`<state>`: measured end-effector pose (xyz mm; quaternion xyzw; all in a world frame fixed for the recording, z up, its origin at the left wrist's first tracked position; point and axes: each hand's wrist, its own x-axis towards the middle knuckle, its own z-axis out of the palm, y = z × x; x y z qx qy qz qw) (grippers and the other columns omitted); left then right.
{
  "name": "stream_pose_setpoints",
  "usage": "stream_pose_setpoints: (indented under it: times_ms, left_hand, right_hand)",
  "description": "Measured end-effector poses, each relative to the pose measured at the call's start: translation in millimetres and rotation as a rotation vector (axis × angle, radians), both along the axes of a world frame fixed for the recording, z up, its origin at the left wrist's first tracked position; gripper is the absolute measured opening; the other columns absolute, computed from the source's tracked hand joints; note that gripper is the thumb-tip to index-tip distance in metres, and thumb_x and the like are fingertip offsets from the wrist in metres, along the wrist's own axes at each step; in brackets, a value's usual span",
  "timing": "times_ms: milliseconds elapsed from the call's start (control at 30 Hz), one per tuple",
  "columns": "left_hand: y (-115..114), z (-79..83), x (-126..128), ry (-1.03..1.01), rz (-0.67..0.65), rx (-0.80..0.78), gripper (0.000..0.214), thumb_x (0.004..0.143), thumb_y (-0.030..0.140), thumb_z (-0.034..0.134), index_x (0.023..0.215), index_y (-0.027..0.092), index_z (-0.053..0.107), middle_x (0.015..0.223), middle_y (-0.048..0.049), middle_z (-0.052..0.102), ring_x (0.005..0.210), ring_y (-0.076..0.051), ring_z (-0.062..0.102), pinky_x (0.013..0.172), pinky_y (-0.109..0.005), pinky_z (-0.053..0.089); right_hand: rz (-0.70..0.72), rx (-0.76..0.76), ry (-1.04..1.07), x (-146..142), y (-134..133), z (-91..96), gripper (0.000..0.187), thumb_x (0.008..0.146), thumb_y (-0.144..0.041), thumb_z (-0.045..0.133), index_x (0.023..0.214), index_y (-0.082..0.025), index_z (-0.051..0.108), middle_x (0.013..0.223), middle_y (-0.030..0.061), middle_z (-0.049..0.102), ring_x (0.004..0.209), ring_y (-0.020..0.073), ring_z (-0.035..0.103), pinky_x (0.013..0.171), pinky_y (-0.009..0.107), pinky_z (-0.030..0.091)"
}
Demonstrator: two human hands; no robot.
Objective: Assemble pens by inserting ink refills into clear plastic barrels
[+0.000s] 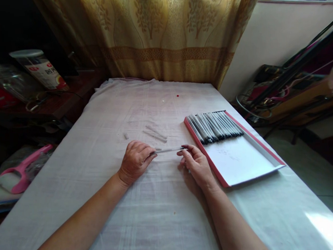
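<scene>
A thin clear pen (169,150) lies level between my two hands, just above the cloth. My left hand (136,157) pinches its left end between thumb and fingers. At the other end, the thumb and fingertips of my right hand (196,164) close on the pen's dark end. Beyond my hands, a couple of slim clear tubes (155,135), like pen barrels, rest on the cloth. A short clear piece (125,135) sits to their left. To the right, a row of pens (215,127) with black ends fills the far part of a shallow red-edged box (211,163).
A pale cloth covers the table (104,222). Tiny red (178,95) and white (162,101) bits lie near its far side. A gold curtain (163,26) hangs behind. On the left, a dark side table bears a lidded jar (44,71); a pink-handled item (23,170) is below.
</scene>
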<state>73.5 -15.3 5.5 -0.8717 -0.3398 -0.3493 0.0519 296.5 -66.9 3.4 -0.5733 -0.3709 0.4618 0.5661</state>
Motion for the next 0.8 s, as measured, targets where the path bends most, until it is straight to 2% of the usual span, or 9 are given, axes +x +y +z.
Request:
stream_pose_setpoints:
  times_ms: [133, 267, 367, 467, 600, 800]
  left_hand:
    - [7, -4.7, 4, 0.098, 0.015, -0.127, 0.013, 0.090, 0.027, 0.063, 0.102, 0.021, 0.067, 0.093, -0.0038, 0.073, 0.088, -0.021, 0.063, 0.091, -0.040, 0.042]
    - [13, -8.8, 9, 0.140, 0.134, -0.155, 0.027, 0.087, 0.029, 0.067, 0.112, 0.021, 0.066, 0.102, -0.0079, 0.071, 0.096, -0.026, 0.061, 0.090, -0.042, 0.041]
    - [15, -10.5, 15, 0.158, 0.148, -0.159, 0.019, 0.086, 0.028, 0.068, 0.105, 0.023, 0.069, 0.101, -0.0068, 0.071, 0.095, -0.026, 0.060, 0.090, -0.044, 0.040]
    - [15, -10.6, 18, 0.147, 0.138, -0.170, 0.006, 0.088, 0.026, 0.066, 0.092, 0.024, 0.070, 0.095, -0.0046, 0.072, 0.092, -0.025, 0.060, 0.091, -0.045, 0.038]
    - [13, -9.5, 10, 0.062, 0.178, -0.152, 0.007, 0.092, 0.024, 0.060, 0.095, 0.021, 0.066, 0.087, -0.0042, 0.072, 0.085, -0.023, 0.062, 0.088, -0.041, 0.040]
    - [7, -8.5, -5, -0.035, 0.177, -0.116, 0.010, 0.095, 0.027, 0.055, 0.098, 0.021, 0.063, 0.087, -0.0034, 0.073, 0.084, -0.021, 0.064, 0.086, -0.037, 0.042]
  right_hand:
    - [-0.048, -0.021, 0.080, 3, 2, 2.6, 0.035, 0.064, -0.043, 0.078, 0.082, -0.019, 0.060, 0.065, 0.0002, 0.068, 0.046, 0.0082, 0.050, 0.041, 0.018, 0.037]
    - [-0.171, -0.010, 0.177, 8, 5, 1.3, 0.029, 0.064, -0.038, 0.073, 0.079, -0.021, 0.056, 0.068, 0.0019, 0.071, 0.046, 0.0085, 0.050, 0.038, 0.017, 0.035]
    - [-0.252, 0.007, 0.177, 11, 6, -0.9, 0.028, 0.063, -0.036, 0.072, 0.082, -0.020, 0.061, 0.064, 0.0012, 0.069, 0.047, 0.0086, 0.049, 0.038, 0.017, 0.034]
    - [-0.258, 0.011, 0.121, 12, 5, -3.4, 0.029, 0.066, -0.038, 0.071, 0.086, -0.017, 0.067, 0.064, 0.0016, 0.068, 0.048, 0.0088, 0.048, 0.039, 0.017, 0.034]
    - [-0.268, 0.031, 0.059, 14, 3, -6.8, 0.026, 0.068, -0.039, 0.071, 0.082, -0.017, 0.069, 0.063, 0.0012, 0.066, 0.051, 0.0100, 0.051, 0.042, 0.019, 0.035]
    - [-0.232, 0.030, 0.012, 12, 3, -8.0, 0.025, 0.071, -0.040, 0.070, 0.082, -0.018, 0.070, 0.063, 0.0011, 0.065, 0.051, 0.0106, 0.050, 0.043, 0.021, 0.036]
